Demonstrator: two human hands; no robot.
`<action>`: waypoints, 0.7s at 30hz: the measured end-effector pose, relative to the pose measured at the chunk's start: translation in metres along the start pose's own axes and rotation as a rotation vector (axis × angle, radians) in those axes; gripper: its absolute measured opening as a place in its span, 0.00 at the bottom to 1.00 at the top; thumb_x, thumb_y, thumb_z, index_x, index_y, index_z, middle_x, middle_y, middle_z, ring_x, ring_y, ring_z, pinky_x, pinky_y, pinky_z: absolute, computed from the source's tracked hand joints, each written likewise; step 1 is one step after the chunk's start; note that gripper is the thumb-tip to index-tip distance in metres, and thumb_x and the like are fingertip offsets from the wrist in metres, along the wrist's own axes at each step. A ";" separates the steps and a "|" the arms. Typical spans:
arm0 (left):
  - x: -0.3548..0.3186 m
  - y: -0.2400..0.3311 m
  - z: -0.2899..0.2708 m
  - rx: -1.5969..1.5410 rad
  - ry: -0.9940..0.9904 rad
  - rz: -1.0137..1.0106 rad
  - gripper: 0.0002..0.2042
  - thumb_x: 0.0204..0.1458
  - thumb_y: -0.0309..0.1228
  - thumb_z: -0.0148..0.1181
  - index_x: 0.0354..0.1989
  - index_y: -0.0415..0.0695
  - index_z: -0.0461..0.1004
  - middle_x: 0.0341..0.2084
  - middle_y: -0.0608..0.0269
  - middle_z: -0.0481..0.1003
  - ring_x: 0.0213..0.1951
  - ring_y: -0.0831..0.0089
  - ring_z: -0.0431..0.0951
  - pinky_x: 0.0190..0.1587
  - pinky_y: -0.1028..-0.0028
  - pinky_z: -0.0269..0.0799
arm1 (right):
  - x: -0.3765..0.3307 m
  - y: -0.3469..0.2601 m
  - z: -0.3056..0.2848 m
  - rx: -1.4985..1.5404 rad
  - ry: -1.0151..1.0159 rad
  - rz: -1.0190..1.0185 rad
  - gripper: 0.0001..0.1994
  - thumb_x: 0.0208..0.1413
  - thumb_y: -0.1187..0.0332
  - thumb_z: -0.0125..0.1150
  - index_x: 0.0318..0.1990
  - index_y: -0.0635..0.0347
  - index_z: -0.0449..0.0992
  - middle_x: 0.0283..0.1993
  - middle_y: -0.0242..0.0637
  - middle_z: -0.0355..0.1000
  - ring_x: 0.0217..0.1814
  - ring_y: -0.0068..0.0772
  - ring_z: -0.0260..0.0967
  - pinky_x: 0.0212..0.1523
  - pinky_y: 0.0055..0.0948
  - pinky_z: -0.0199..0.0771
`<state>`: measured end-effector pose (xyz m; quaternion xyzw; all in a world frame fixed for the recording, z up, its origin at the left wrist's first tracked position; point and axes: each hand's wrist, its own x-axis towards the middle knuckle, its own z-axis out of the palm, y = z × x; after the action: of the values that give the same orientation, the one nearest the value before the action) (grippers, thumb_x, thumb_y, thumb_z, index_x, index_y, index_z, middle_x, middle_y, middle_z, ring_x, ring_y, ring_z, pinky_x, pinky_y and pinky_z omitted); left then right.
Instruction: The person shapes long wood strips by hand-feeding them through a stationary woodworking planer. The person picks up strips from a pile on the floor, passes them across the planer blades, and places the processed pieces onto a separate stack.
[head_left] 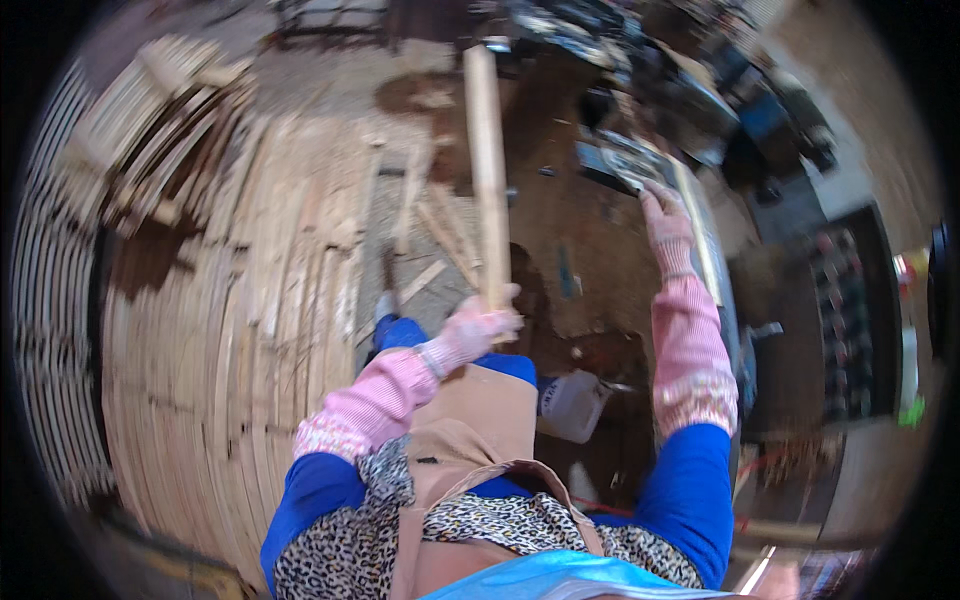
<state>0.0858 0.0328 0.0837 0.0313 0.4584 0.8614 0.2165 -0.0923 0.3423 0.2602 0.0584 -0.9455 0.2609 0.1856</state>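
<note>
My left hand (480,328), in a pink knit glove, is closed around the lower end of a long pale wooden strip (487,150). The strip stands up and away from me in front of my body. On the right, my gloved right hand (667,215) reaches forward to a metal part (632,165) of the machine, its fingers stretched out at that part's edge. Blur hides whether the fingertips touch it. A second pale strip (697,225) lies along the machine's edge, just right of my right hand.
Rows of wooden strips (200,360) lie to my left, with a stacked bundle (165,120) beyond. Offcuts (425,280) lie on the ground ahead. A white plastic jug (575,405) stands near my knees. Dark machinery (690,95) fills the far right, and a dark rack (840,320) stands at right.
</note>
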 end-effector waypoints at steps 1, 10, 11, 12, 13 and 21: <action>0.009 -0.005 0.004 0.278 -0.003 0.295 0.15 0.58 0.33 0.61 0.53 0.45 0.77 0.40 0.53 0.80 0.39 0.60 0.83 0.42 0.65 0.80 | -0.017 -0.055 0.037 0.491 -0.185 0.080 0.24 0.65 0.60 0.62 0.65 0.63 0.72 0.65 0.42 0.72 0.66 0.34 0.68 0.67 0.31 0.64; 0.052 0.067 -0.086 0.934 0.228 0.347 0.39 0.48 0.49 0.70 0.65 0.39 0.67 0.60 0.42 0.72 0.61 0.51 0.73 0.64 0.62 0.68 | -0.077 -0.187 -0.023 0.493 -0.242 0.470 0.25 0.61 0.64 0.65 0.62 0.68 0.73 0.49 0.35 0.76 0.48 0.25 0.71 0.50 0.25 0.71; 0.051 0.075 -0.135 1.070 0.461 0.158 0.41 0.46 0.49 0.72 0.66 0.37 0.67 0.62 0.42 0.70 0.63 0.52 0.71 0.66 0.62 0.66 | -0.083 -0.131 -0.058 0.282 -0.190 0.398 0.25 0.61 0.66 0.63 0.62 0.70 0.72 0.51 0.35 0.75 0.51 0.26 0.71 0.54 0.26 0.70; 0.043 0.073 -0.195 1.155 0.618 -0.019 0.47 0.45 0.55 0.70 0.70 0.37 0.61 0.67 0.43 0.66 0.68 0.55 0.66 0.71 0.65 0.58 | -0.102 -0.134 -0.083 0.263 -0.159 0.463 0.23 0.61 0.69 0.60 0.63 0.71 0.72 0.54 0.36 0.75 0.53 0.26 0.71 0.56 0.27 0.69; 0.032 0.035 -0.271 1.348 0.919 -0.126 0.54 0.45 0.63 0.66 0.74 0.39 0.53 0.70 0.46 0.62 0.72 0.57 0.59 0.75 0.66 0.50 | -0.123 -0.133 -0.102 0.345 -0.086 0.496 0.23 0.61 0.72 0.57 0.64 0.71 0.71 0.55 0.36 0.75 0.55 0.26 0.70 0.56 0.25 0.68; -0.119 -0.017 -0.437 1.380 1.293 -0.863 0.56 0.40 0.56 0.75 0.75 0.50 0.49 0.67 0.49 0.63 0.68 0.52 0.63 0.66 0.63 0.65 | -0.287 0.052 -0.190 -0.391 0.204 0.629 0.18 0.66 0.69 0.61 0.59 0.70 0.75 0.55 0.41 0.73 0.57 0.32 0.70 0.61 0.31 0.69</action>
<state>0.0887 -0.3463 -0.1655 -0.4863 0.8525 0.1133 0.1542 0.2232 0.4887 0.2770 -0.2976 -0.9258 0.1243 0.1973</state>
